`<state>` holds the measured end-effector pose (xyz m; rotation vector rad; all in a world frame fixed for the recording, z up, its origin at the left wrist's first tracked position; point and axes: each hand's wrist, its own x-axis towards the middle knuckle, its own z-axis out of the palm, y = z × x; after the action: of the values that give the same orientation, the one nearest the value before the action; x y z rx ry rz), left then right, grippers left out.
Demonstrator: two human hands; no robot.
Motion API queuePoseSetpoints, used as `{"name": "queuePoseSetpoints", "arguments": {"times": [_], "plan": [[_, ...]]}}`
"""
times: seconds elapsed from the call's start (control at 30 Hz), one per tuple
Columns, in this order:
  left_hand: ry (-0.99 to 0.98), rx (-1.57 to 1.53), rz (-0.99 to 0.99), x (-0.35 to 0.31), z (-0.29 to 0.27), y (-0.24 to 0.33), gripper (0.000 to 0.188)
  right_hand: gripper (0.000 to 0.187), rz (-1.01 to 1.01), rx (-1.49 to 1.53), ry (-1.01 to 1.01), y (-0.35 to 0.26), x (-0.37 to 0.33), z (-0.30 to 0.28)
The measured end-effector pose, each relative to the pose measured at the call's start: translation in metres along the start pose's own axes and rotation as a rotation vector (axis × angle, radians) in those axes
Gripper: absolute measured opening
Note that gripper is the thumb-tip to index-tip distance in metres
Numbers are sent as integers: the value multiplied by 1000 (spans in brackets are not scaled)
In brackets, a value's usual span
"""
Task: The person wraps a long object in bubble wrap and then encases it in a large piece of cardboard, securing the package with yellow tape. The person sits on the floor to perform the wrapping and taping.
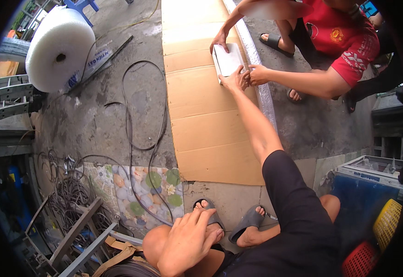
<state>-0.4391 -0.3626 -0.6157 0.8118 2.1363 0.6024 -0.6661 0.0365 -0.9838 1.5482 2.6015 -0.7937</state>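
Note:
A flat white box (228,61) with a dark edge along its left side lies on a long sheet of brown cardboard (213,134). At the box's near right corner, my right hand (235,80) grips it with bent fingers, the arm stretched far forward. A co-worker's hand (220,41) presses on the far left corner of the same box. Close beside my right fingers is the co-worker's other hand (258,75). My left hand (187,237) lies over my left knee, fingers stretched out and holding nothing.
A silvery wrapped strip (267,104) runs along the cardboard's right edge. At far left stands a large bubble-wrap roll (59,50). A black strap (127,92) loops over the concrete; tangled straps (74,196) lie near left. A co-worker in red (337,37) crouches at right, near a blue crate (360,194).

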Motion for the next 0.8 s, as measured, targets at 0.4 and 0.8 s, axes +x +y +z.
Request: {"name": "queuePoseSetpoints", "arguments": {"times": [0.4, 0.8], "plan": [[0, -71, 27, 44, -9, -31, 49, 122, -246, 267, 141, 33, -94, -45], [75, -146, 34, 165, -26, -80, 46, 94, -413, 340, 124, 56, -246, -415]]}}
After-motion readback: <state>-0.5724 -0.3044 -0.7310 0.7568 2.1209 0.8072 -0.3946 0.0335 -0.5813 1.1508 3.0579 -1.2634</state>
